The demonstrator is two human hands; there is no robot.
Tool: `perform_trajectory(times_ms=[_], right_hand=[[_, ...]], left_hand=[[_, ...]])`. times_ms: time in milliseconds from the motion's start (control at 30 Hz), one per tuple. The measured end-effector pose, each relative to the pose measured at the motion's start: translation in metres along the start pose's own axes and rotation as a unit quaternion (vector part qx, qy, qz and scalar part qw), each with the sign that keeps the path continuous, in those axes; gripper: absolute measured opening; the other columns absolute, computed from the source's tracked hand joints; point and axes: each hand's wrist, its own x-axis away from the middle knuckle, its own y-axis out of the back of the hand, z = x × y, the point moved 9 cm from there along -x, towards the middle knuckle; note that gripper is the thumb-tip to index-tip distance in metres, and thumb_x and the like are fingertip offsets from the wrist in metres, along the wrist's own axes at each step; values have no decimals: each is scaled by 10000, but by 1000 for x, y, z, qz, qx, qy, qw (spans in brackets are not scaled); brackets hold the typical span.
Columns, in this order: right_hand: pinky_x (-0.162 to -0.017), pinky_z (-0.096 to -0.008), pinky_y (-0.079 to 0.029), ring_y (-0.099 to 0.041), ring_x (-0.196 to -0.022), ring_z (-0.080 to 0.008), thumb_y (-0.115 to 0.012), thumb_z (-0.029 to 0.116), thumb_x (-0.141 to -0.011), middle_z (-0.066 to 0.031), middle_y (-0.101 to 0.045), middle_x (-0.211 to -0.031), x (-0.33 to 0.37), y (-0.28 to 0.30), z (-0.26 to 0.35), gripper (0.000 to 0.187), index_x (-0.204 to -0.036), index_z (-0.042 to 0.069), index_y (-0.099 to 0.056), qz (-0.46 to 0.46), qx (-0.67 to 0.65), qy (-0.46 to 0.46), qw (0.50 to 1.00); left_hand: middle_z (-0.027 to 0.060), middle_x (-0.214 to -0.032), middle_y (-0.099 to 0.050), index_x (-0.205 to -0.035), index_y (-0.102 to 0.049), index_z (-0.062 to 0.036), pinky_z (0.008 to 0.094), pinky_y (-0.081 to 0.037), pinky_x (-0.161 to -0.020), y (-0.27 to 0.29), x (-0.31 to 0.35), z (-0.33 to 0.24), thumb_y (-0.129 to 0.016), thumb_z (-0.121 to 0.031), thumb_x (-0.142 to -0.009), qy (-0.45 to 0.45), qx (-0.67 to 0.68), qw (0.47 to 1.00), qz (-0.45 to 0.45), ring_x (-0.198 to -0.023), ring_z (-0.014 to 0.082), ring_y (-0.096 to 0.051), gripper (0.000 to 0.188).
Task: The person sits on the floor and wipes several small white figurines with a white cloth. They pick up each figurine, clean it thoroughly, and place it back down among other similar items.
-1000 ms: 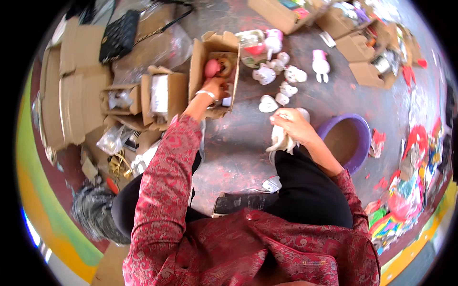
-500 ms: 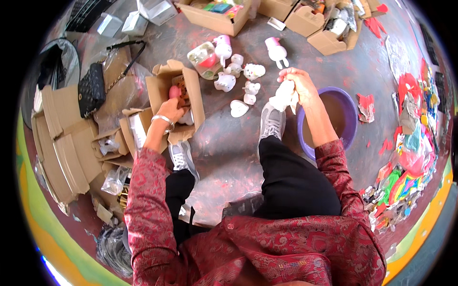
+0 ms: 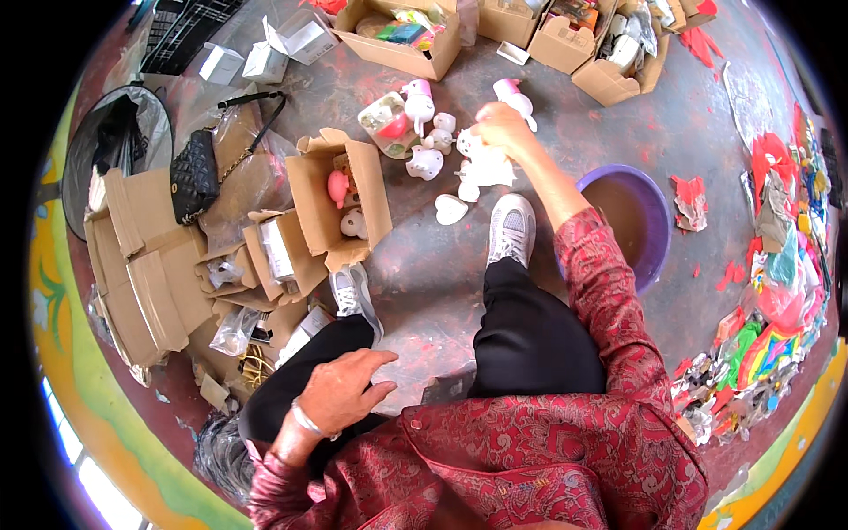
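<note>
Above the floor (image 3: 424, 291), the right hand (image 3: 503, 129) is clamped on a white cloth (image 3: 491, 168), which hangs among small white figures (image 3: 425, 162), perhaps touching them. Over the left thigh (image 3: 290, 380), the left hand (image 3: 340, 390) has its thumb and fingers apart; ahead of it stands an open box (image 3: 318, 199) holding a pink toy (image 3: 337, 188).

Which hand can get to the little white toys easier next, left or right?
Probably the right hand: it is up among the white toys, though it seems to hold a white cloth. The left hand looks empty but is farther away, by the left leg.
</note>
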Motion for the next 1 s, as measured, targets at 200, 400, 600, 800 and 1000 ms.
perform_trajectory(times_ms=[200, 400, 600, 800, 1000], right_hand=[[-661, -429, -502, -624, -821, -319, -560, 131, -749, -167, -630, -847, 16, -64, 94, 429, -1176, 123, -511, 25, 304, 203, 930], [-646, -402, -510, -640, -798, -281, -528, 147, -787, -116, -654, -831, 1, -109, 91, 199, -945, 90, -635, 30, 376, 283, 882], [-657, -391, -506, -644, -778, -273, -647, 213, -699, -130, -654, -818, -12, -81, 69, 204, -841, 68, -648, 0, 333, 211, 919], [-627, -390, -509, -642, -755, -281, -679, 214, -666, -137, -644, -812, -17, -81, 81, 233, -829, 52, -639, -9, 351, 212, 912], [-547, -380, -510, -624, -683, -280, -504, 122, -783, -147, -593, -800, -4, -123, 140, 187, -930, 71, -609, -73, 326, 365, 869]], left_hand=[[116, -993, -553, -1085, -515, -52, 371, -441, -813, -9, -24, 2, -645, -163, -730, -3, -128, 988, -83, -934, 296, -535, 394], [95, -1042, -542, -1126, -503, -54, 354, -436, -825, -30, -25, 4, -675, -198, -704, 14, -184, 983, -26, -961, 260, -536, 477], [97, -1057, -536, -1150, -485, -56, 358, -426, -842, -23, -24, 9, -680, -205, -702, 23, -219, 975, -38, -982, 260, -526, 510], [101, -1070, -533, -1146, -492, -57, 361, -412, -862, -25, -20, 9, -677, -198, -704, 26, -183, 983, -24, -992, 265, -521, 499], [106, -1050, -533, -1138, -499, -45, 359, -415, -834, -29, -23, 5, -681, -222, -697, 6, -193, 981, -26, -969, 262, -523, 509]])
